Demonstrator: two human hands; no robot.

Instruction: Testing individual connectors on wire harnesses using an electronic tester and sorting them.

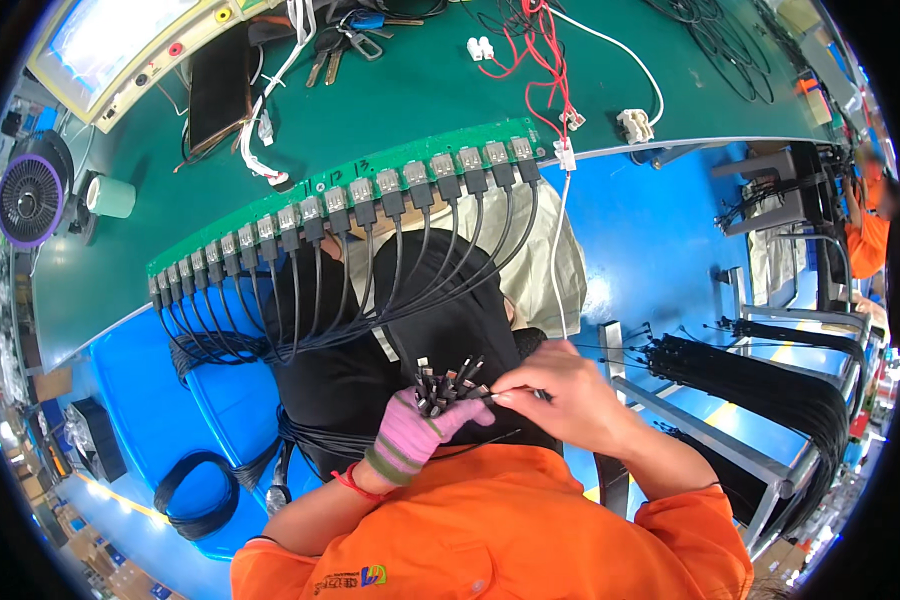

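Note:
My left hand (pixel 410 434), in a pink striped knit glove, is closed around a bunch of black cable plugs (pixel 448 384). Their metal ends point up and away from me. My bare right hand (pixel 568 398) pinches one plug at the right side of that bunch, between thumb and fingertips. Beyond my knees, a long green circuit board (pixel 378 184) lies along the table edge with a row of metal sockets. Black cables (pixel 380 316) are plugged into these sockets and hang down in a bundle over my lap.
A green table (pixel 420 75) bears a meter (pixel 120 50), a phone (pixel 218 98), keys (pixel 332 62), red and white wires (pixel 548 60) and a purple fan (pixel 32 198). Black cables hang on a metal rack (pixel 760 385) at right. A cable coil (pixel 198 490) rests on a blue surface at left.

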